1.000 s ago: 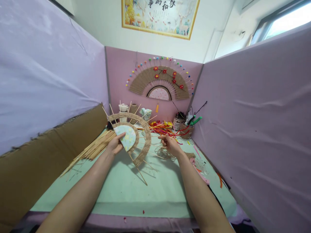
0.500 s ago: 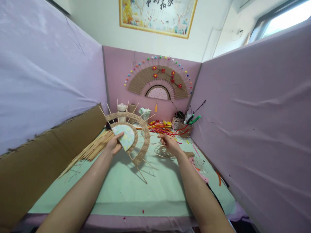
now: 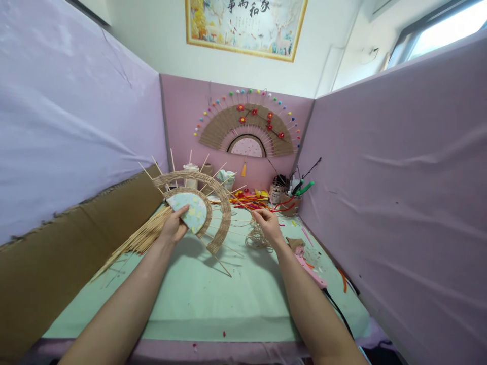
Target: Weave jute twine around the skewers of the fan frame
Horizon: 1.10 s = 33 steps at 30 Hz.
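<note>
Mint-green table (image 3: 228, 299); woven fan frame (image 3: 225, 210) held tilted above its left-centre. Stick bundle (image 3: 142, 235) lies left, near it. Patterned half-disc (image 3: 195, 215), the frame's core, is gripped by the left hand (image 3: 175, 226), thumb on top. Right hand (image 3: 268, 225): fingertips pinched narrow, above loose twine coil (image 3: 257, 239), on a thin strand (image 3: 243, 204).

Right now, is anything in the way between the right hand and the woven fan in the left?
Nothing separate visibly is; only bare stick ends of the woven fan reach toward the right hand. The loose twine lies lower, on the table.
</note>
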### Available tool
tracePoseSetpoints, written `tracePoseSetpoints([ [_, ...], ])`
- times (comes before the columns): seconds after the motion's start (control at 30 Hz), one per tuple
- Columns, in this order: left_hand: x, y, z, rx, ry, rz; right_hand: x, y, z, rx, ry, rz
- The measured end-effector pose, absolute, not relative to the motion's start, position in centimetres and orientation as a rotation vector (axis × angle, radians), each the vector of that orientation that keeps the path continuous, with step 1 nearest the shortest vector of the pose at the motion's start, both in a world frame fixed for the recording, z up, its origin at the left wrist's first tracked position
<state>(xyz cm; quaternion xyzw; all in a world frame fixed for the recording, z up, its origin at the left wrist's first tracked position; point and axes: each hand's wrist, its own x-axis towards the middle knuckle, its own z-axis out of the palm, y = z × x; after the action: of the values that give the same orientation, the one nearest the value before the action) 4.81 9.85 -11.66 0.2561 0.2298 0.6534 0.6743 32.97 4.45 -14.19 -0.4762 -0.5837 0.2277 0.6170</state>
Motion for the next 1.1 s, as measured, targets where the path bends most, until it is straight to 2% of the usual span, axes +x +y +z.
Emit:
tracePoseSetpoints([
  [0.27, 5.2, 9.2, -10.4, 0.575, 0.426, 1.553, 32.3, 3.6, -13.3, -1.057, -1.327, 0.300],
  [0.4, 5.9, 8.8, -9.4, 0.549, 0.383, 1.596, 32.2, 3.4, -12.7, -1.012, -1.238, 0.298],
  [0.53, 6.6, 8.5, -8.3, 0.502, 0.389, 1.567, 32.7, 3.4, -12.1, -0.967, -1.122, 0.418],
  [0.77, 8.8, 8.0, -7.5, 0.469, 0.339, 1.549, 34.0, 4.1, -11.9, -0.759, -0.974, 0.817],
  [0.93, 9.9, 8.1, -8.7, 0.419, 0.350, 1.548, 34.0, 3.6, -12.5, -0.828, -1.217, 1.072],
  [1.1, 9.7, 8.4, -9.6, 0.405, 0.353, 1.554, 33.8, 3.4, -12.7, -0.878, -1.277, 1.090],
])
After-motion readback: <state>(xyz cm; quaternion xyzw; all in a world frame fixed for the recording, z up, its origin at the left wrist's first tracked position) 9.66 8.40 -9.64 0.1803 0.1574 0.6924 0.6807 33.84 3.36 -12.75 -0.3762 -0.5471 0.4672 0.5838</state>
